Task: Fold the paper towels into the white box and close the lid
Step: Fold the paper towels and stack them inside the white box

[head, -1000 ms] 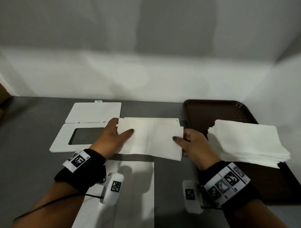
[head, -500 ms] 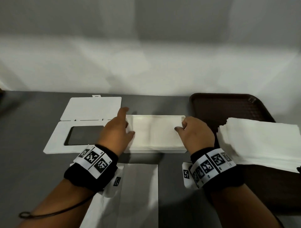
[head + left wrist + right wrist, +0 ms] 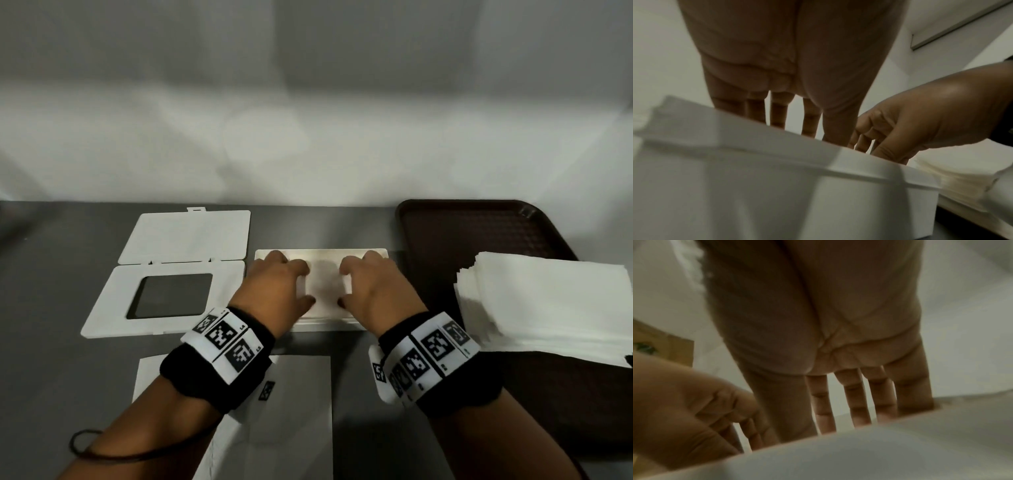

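Note:
The white box (image 3: 322, 255) stands open at the table's middle, with a folded paper towel (image 3: 324, 286) lying in it. Both hands reach into the box from above. My left hand (image 3: 274, 287) presses the towel's left part with spread, straight fingers (image 3: 778, 112). Beside it, my right hand (image 3: 373, 291) presses the right part the same way, its fingers (image 3: 855, 395) dipping behind the box wall (image 3: 869, 454). The box's white lid (image 3: 164, 291), with a rectangular window and its flap (image 3: 188, 236) swung back, lies flat to the left. The fingertips are hidden inside the box.
A dark brown tray (image 3: 479, 233) at the right carries a stack of paper towels (image 3: 548, 301). One flat paper towel sheet (image 3: 294, 404) lies on the grey table in front of the box, under my wrists. A white wall rises behind the table.
The folded towel, held above the box a second ago, now lies inside it. Both hands have moved from its outer ends toward the middle and press down.

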`<state>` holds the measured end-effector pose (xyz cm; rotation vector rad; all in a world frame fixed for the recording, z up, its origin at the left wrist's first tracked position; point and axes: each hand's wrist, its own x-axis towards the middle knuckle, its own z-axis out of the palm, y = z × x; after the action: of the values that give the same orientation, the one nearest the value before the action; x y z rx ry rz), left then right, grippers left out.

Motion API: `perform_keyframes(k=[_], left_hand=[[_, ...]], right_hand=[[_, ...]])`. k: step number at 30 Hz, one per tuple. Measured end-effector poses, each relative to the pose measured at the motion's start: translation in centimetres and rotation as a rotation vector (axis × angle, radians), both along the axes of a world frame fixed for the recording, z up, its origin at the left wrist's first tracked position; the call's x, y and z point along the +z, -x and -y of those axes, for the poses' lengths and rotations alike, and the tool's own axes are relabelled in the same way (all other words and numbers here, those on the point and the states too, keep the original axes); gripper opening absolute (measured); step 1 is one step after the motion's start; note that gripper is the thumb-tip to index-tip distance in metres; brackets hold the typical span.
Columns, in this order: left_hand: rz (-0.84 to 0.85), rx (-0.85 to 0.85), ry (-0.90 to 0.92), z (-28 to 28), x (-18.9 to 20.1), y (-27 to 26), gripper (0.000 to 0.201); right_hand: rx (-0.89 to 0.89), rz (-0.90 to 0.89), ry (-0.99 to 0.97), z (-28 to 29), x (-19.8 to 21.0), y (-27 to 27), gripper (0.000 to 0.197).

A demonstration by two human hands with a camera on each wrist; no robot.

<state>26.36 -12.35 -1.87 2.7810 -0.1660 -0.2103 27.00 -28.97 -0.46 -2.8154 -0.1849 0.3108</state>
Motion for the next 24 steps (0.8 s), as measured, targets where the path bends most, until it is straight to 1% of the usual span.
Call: perform_keyframes(k=[2,5,7,10,12,14,15,17,19,20,22,23,24], left_hand=[[-0.033,0.002,-0.04,0.3,0.0,-0.4,0.049],[-0.054,0.009,-0.049,0.4,-0.2,-0.7,0.048],[-0.049,0.012,-0.063,0.6,-0.3,-0.6,0.048],[-0.046,0.024,-0.072,1.0,-0.3,-0.2,0.049],[-0.053,0.027,-0.049,1.0,-0.2,0.1,0.048],[-0.037,0.035,0.036,0.7,0.1,0.9,0.044],[0.001,0.035,0.082,0.5,0.2,1.3,0.04],[0.151,0.018,0.163,-0.3,0.7,2.9,0.031],[0.319,-0.003,0.207,-1.3,1.1,5.0,0.022],[0.368,-0.003,0.223,-1.8,1.1,6.2,0.019],[0.394,-0.001,0.234,-2.9,0.7,8.6,0.016],[0.383,-0.005,0.228,-3.4,0.2,9.5,0.016],[0.356,-0.009,0.22,-3.9,-0.3,10.5,0.016]], right_hand=[[0.001,-0.026,0.024,-0.3,-0.1,-0.2,0.036],[0.031,-0.045,0.078,-0.5,-0.2,-0.6,0.036],[0.049,-0.031,0.101,-0.6,-0.2,-0.4,0.035],[0.023,-0.003,0.065,-0.6,-0.3,-0.1,0.032],[0.006,0.007,0.037,-0.4,-0.1,0.4,0.032],[-0.002,0.033,0.008,-0.4,0.1,1.2,0.034],[-0.009,0.07,-0.017,-0.3,0.3,1.7,0.036],[-0.025,0.171,-0.106,-0.2,0.9,3.5,0.035],[-0.015,0.245,-0.211,-0.3,1.0,5.8,0.027],[-0.001,0.248,-0.258,-0.4,0.8,6.8,0.021],[0.032,0.157,-0.33,-0.7,-0.2,8.6,0.013],[0.047,0.07,-0.332,-0.9,-0.8,9.1,0.013],[0.066,-0.023,-0.289,-1.3,-1.3,9.6,0.018]])
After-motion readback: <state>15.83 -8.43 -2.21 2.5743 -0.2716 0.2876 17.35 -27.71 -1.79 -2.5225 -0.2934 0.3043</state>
